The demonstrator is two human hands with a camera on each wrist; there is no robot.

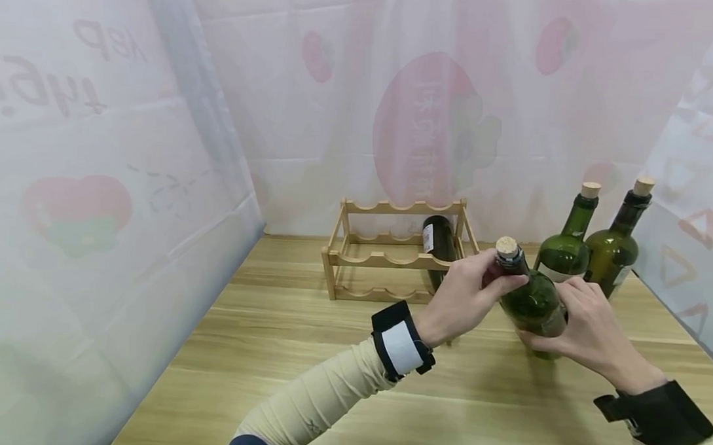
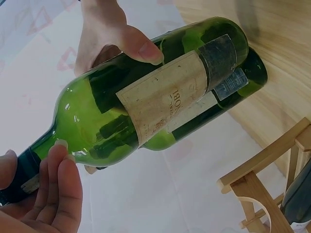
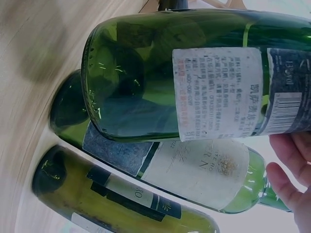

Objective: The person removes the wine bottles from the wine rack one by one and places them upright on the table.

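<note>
A corked green wine bottle is held tilted between both hands, its cork pointing up and to the left. My left hand pinches its dark neck between thumb and fingers. Around the bottle's body, my right hand grips with the thumb on the near side. The left wrist view shows a cream front label on it; a white back label with printed text faces the right wrist view. Left of the hands is a wooden wine rack, with one dark bottle lying in its right-hand slot.
Two more corked bottles stand upright at the right back: a green bottle and an olive-coloured bottle, just behind my right hand. Everything rests on a wood-grain table. Printed white curtains enclose the back and sides.
</note>
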